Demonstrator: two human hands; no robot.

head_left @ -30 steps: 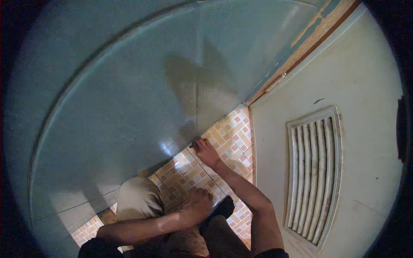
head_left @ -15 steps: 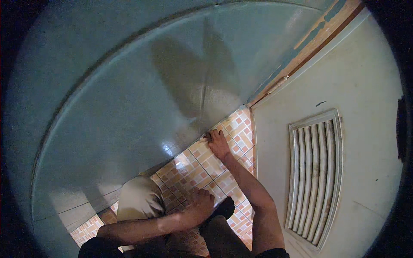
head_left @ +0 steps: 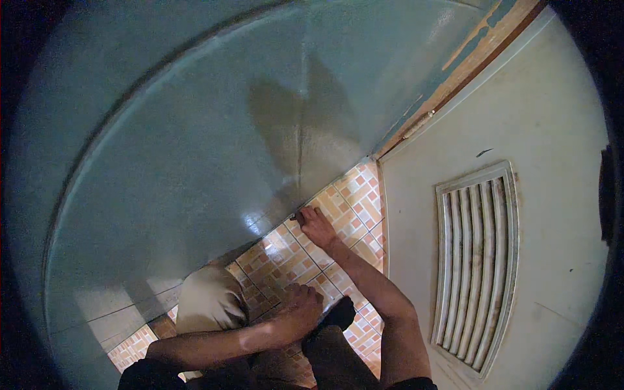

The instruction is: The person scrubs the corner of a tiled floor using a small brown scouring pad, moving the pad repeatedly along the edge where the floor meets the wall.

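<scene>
My right hand (head_left: pixel 317 225) reaches down to the seam where the blue-green wall (head_left: pixel 195 175) meets the tiled floor (head_left: pixel 279 246). Its fingers are bent and pressed together at the wall's foot. Something small and dark shows at the fingertips, too small to name. Closer to my body, my left hand (head_left: pixel 303 311) is curled closed over my legs, its forearm lying across from the left. Whatever the left fingers may hold is hidden.
On the right stands a pale door (head_left: pixel 546 130) with a slatted vent (head_left: pixel 478 266) low in it. A wooden frame (head_left: pixel 455 81) with flaking paint runs between wall and door. My light trouser knee (head_left: pixel 211 298) is beside the wall, and a dark shoe (head_left: pixel 339 313) rests on the tiles.
My right hand has slid left and slightly nearer along the foot of the wall. The left hand has stayed nearly still.
</scene>
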